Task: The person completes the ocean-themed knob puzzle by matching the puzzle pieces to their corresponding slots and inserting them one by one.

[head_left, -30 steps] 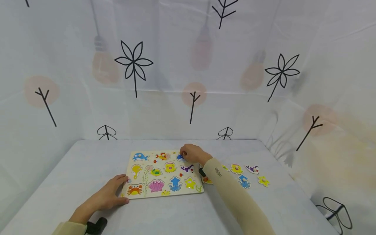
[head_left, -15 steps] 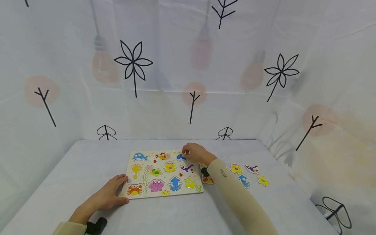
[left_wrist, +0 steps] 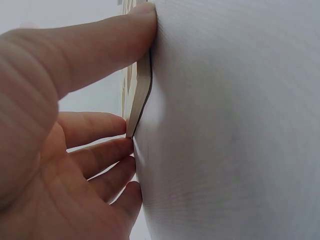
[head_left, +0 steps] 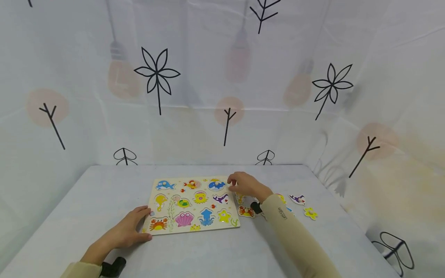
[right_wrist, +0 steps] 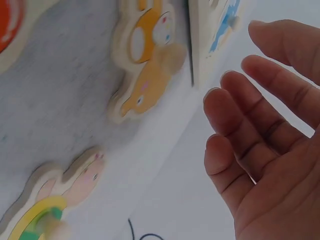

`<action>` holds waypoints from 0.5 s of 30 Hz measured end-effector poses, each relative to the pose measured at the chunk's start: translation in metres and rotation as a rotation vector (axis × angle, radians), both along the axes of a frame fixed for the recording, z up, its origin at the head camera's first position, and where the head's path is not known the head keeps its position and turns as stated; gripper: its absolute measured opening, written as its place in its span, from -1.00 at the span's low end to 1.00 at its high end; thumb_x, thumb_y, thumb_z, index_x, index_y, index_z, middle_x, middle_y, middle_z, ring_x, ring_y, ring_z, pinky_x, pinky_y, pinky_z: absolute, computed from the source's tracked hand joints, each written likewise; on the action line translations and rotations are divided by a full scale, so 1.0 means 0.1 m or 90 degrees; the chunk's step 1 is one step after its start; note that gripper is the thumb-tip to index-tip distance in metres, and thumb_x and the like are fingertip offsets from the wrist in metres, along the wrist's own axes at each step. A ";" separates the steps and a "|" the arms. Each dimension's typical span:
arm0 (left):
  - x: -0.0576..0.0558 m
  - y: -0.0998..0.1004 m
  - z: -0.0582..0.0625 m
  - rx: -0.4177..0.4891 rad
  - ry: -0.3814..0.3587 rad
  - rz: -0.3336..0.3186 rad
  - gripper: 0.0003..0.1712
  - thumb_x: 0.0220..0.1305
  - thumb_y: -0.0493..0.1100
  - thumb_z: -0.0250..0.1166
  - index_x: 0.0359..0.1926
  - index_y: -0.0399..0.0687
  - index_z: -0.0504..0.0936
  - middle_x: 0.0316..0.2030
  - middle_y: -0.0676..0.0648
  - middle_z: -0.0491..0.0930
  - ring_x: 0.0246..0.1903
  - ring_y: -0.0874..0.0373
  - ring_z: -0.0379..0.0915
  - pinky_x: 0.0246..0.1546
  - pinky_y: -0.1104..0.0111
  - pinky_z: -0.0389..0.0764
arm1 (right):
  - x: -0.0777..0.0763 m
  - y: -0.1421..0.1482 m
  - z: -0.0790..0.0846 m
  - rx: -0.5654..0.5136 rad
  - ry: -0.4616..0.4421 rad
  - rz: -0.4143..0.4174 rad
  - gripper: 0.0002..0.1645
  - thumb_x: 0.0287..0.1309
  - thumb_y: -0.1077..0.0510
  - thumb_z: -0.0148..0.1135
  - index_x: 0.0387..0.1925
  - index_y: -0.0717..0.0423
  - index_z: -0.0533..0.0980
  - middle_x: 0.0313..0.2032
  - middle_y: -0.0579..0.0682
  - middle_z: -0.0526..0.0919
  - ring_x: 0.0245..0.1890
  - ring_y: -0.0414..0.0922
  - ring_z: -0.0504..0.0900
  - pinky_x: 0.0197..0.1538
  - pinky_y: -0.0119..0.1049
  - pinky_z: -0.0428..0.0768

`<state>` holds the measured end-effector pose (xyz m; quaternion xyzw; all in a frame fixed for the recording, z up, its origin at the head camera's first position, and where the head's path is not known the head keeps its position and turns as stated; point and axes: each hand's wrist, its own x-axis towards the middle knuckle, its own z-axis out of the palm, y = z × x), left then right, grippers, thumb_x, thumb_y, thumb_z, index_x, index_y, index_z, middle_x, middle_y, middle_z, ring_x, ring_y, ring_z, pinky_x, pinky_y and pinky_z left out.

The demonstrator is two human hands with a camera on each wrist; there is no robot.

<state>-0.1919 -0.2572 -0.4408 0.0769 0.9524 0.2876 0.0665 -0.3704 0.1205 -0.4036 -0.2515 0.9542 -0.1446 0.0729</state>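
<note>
A sea-animal puzzle board point(head_left: 177, 230) lies flat on the table. My left hand point(head_left: 126, 227) rests against its near left corner, the thumb on the front edge and extended fingers point(left_wrist: 95, 127) along the left side. By the board's far right corner is my right hand point(head_left: 247, 184), fingers loosely bent and holding nothing. Just left of it, a blue whale piece point(head_left: 216, 185) sits in its outline. A knobbed whale point(head_left: 165, 185) and fish point(head_left: 192, 184) also sit on the top row. In the right wrist view, a seahorse piece point(right_wrist: 150, 60) and a turtle piece point(right_wrist: 65, 195) lie near that hand.
Right of the board lie a loose crab piece point(head_left: 246, 211), an octopus piece point(head_left: 281, 198), a purple whale piece point(head_left: 298, 199) and a star piece point(head_left: 310, 213). My right sleeve point(head_left: 295, 231) partly covers others. A patterned cloth point(head_left: 194, 131) hangs behind the table.
My right hand has let go of the blue whale piece and drawn away to the right, leaving it on the board. The left hand stays where it was.
</note>
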 end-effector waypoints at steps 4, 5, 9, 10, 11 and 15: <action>0.00 0.00 0.00 -0.001 0.002 -0.002 0.05 -0.11 0.09 0.53 0.30 -0.37 0.30 0.31 -0.41 0.17 0.29 -0.38 0.04 0.23 -0.23 0.16 | 0.03 0.11 -0.02 -0.001 -0.007 -0.003 -0.67 0.16 0.00 0.30 -0.03 -0.05 0.57 -0.28 -0.16 0.53 -0.25 -0.14 0.45 -0.16 -0.27 0.54; 0.00 0.00 0.01 -0.001 0.003 -0.002 0.05 -0.11 0.09 0.53 0.30 -0.37 0.30 0.31 -0.41 0.17 0.29 -0.38 0.04 0.23 -0.23 0.16 | 0.04 0.13 -0.02 0.000 -0.010 -0.005 -0.67 0.15 0.00 0.30 -0.03 -0.05 0.57 -0.28 -0.16 0.53 -0.25 -0.15 0.45 -0.17 -0.27 0.54; 0.01 0.00 0.01 0.001 0.005 -0.005 0.05 -0.12 0.08 0.53 0.29 -0.38 0.31 0.30 -0.41 0.18 0.29 -0.39 0.04 0.23 -0.23 0.16 | 0.07 0.21 -0.04 0.000 -0.025 -0.011 -0.68 0.15 0.00 0.31 -0.06 -0.06 0.58 -0.30 -0.16 0.53 -0.27 -0.15 0.45 -0.20 -0.27 0.54; 0.01 0.00 0.01 0.001 0.006 -0.005 0.04 -0.12 0.08 0.54 0.29 -0.38 0.31 0.30 -0.41 0.18 0.29 -0.39 0.04 0.23 -0.23 0.16 | 0.08 0.22 -0.05 -0.003 -0.031 -0.016 -0.68 0.14 0.00 0.32 -0.06 -0.05 0.58 -0.30 -0.16 0.53 -0.28 -0.14 0.45 -0.20 -0.26 0.54; 0.01 0.00 0.01 0.002 0.005 -0.005 0.05 -0.12 0.08 0.54 0.29 -0.38 0.31 0.30 -0.41 0.17 0.29 -0.39 0.04 0.24 -0.23 0.16 | 0.08 0.24 -0.05 -0.004 -0.036 -0.019 -0.69 0.13 0.00 0.32 -0.07 -0.06 0.58 -0.31 -0.16 0.53 -0.27 -0.14 0.45 -0.19 -0.26 0.54; 0.00 0.00 0.00 0.002 0.004 -0.004 0.05 -0.12 0.09 0.54 0.30 -0.37 0.31 0.30 -0.41 0.17 0.29 -0.39 0.04 0.24 -0.23 0.16 | 0.12 0.29 -0.09 -0.017 -0.055 -0.035 -0.71 0.10 -0.01 0.35 -0.12 -0.08 0.58 -0.32 -0.14 0.52 -0.27 -0.11 0.45 -0.17 -0.22 0.54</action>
